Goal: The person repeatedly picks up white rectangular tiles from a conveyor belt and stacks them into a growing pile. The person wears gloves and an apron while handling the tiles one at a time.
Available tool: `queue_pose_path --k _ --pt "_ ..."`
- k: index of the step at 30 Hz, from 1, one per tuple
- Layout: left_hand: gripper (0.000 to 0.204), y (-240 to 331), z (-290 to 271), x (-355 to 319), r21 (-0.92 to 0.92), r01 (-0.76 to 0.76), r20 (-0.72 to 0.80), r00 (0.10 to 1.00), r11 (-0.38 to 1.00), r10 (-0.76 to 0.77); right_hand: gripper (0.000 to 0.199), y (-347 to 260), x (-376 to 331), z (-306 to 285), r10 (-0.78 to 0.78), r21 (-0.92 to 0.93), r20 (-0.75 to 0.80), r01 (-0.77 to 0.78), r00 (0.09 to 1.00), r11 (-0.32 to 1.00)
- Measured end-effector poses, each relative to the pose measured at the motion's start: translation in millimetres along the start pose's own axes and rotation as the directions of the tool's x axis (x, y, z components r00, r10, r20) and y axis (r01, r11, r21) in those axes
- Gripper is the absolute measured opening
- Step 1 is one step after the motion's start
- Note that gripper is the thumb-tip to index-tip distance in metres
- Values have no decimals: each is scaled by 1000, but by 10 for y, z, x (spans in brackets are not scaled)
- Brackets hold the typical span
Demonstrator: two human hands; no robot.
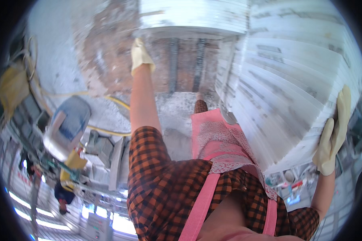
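A large layered white stack (281,84), patched with blurred grey markings, is standing immediately to the left of the right hand's fingers. The gloved right hand (333,134) is resting along the stack's outer edge; its fingers (344,102) are lying together and straight, with the thumb standing apart from them on the stack side. A second white stack (193,16) is sitting farther off, well to the left of the right fingers and just beside and to the right of the left ones. The gloved left hand (141,56) is hanging near that stack's left corner; its fingers are blurring, so whether they are touching the stack, or standing apart or together, cannot be told.

To the right of the left fingers, two dark strips (173,66) are running side by side below the second stack. A reddish-brown patch of floor (104,64) is spreading to their left. Nearer the body than the left fingers, a yellow hose (118,102) is curving past a blue-and-white chair (68,124). Between the two arms, the wearer is showing a pink apron (219,136) over an orange-and-black checked shirt (161,172). Well apart from the left fingers, another person (63,195) is appearing at lower left.
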State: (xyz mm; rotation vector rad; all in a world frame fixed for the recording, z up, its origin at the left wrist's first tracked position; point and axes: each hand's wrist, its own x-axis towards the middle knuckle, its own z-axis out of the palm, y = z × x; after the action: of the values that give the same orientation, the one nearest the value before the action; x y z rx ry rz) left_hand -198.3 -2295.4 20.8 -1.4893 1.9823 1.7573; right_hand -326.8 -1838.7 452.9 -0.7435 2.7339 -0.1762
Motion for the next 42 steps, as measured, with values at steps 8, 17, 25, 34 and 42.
queue_pose_path --k 8,17,25,34,42 --pt "65 -57 -791 -307 -294 45 77 997 955 -23 48 -267 108 -194 -33 -44 11 33 999 998" --pt "58 42 -521 915 -486 82 109 993 870 -32 57 -240 -130 -272 -14 -254 27 21 1000 967" --pt "51 -57 543 810 -585 -18 -42 999 811 -8 54 -114 -244 -304 147 -200 8 -142 989 970" --pt "67 -246 -10 -982 -191 236 -13 970 953 -243 47 -261 94 -290 8 -121 23 -5 1000 993" --pt "64 -939 -740 -3060 -77 457 -92 882 886 -463 40 -357 170 -324 -185 71 -204 203 961 977"
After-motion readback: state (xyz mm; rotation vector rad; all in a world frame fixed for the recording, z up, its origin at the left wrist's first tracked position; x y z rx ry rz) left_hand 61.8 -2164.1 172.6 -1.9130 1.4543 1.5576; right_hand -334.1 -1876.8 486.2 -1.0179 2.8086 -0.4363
